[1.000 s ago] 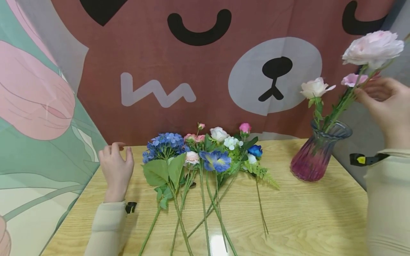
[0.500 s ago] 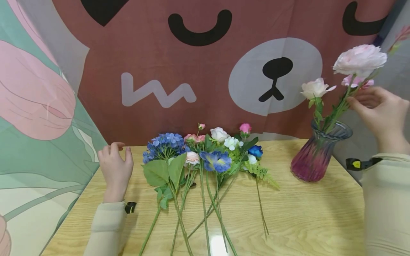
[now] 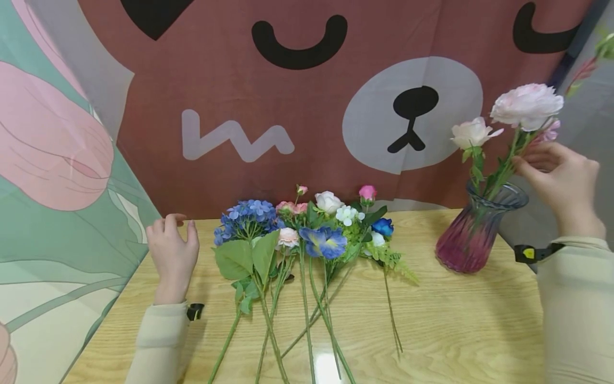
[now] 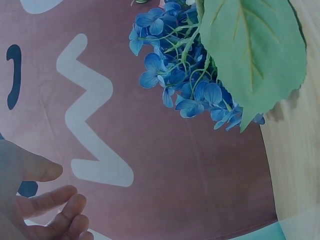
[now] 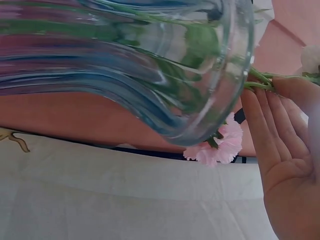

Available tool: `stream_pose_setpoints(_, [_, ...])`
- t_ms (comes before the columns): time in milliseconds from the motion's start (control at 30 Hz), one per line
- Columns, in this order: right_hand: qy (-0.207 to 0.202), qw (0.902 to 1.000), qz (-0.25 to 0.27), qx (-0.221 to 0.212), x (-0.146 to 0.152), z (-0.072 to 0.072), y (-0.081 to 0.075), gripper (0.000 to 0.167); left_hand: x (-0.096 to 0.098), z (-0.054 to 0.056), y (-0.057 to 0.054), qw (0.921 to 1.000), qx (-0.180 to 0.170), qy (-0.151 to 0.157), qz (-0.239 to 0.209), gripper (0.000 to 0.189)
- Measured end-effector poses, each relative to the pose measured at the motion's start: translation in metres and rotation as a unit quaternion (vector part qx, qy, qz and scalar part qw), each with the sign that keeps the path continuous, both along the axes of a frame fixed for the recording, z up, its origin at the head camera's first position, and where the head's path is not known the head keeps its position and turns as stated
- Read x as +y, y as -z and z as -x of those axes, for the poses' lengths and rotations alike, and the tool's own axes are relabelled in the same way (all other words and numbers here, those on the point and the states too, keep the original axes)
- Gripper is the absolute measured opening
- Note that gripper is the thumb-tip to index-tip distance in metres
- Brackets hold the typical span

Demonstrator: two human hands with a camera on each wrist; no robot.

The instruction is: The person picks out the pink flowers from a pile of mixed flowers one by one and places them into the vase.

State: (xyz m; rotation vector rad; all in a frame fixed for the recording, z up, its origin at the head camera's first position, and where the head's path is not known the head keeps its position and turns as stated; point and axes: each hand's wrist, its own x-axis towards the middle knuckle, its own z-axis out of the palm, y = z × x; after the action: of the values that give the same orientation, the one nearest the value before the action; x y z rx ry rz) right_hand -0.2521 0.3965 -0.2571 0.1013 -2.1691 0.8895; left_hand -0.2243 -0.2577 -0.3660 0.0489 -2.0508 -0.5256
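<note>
My right hand point(image 3: 561, 181) pinches the green stem of a large pale pink peony point(image 3: 526, 106) above the ribbed glass vase point(image 3: 467, 234). The vase shades from smoky blue at its flared rim to magenta at its base. In the right wrist view, thumb and fingertips meet on the stem point(image 5: 260, 86) just beyond the rim. A creamy pink rose point(image 3: 472, 133) stands in the vase, and a pink carnation point(image 5: 220, 142) shows beside the rim. At the table's left, my left hand point(image 3: 172, 250) holds nothing, its fingers loosely bent, near a blue hydrangea point(image 3: 249, 216).
Several artificial flowers lie mid-table, stems toward the front, among them a blue-and-yellow iris point(image 3: 323, 242), a white rose point(image 3: 328, 201) and a fern sprig point(image 3: 395, 261). A bear-patterned cloth point(image 3: 230, 176) hangs behind the wooden table point(image 3: 455, 325). The vase stands near the right edge.
My right hand has moved down and left, lowering the peony toward the vase. A red-tipped sprig has come into view at the upper right. The left hand stays almost still.
</note>
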Motion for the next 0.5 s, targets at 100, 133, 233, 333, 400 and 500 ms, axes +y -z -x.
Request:
stream_pose_setpoints(100, [0.001,1.0,-0.005,-0.006,-0.001,0.0,0.003,0.034,0.0,-0.001,0.0,1.0,0.005,0.0,-0.002,0.018])
stream_pose_setpoints(133, [0.004,0.9999,-0.009,-0.01,-0.001,0.0,0.003,0.033,0.0,-0.001,0.0,1.0,0.007,0.0,-0.002,0.018])
stream_pose_setpoints(233, [0.013,0.9996,-0.017,-0.018,-0.001,0.0,0.006,0.031,0.0,0.0,0.0,0.9999,0.011,-0.001,-0.001,0.017])
stream_pose_setpoints(333, [0.017,0.9993,-0.019,-0.027,0.0,0.0,0.008,0.03,-0.001,0.0,0.0,0.9999,0.011,-0.001,-0.002,0.017])
stream_pose_setpoints(400, [0.016,0.9992,-0.02,-0.032,0.001,0.0,0.01,0.029,-0.001,0.0,0.0,0.9999,0.012,-0.002,-0.002,0.017])
stream_pose_setpoints(500, [0.013,0.999,-0.019,-0.038,0.002,0.0,0.012,0.028,-0.002,0.001,0.0,0.9999,0.014,-0.003,0.001,0.018])
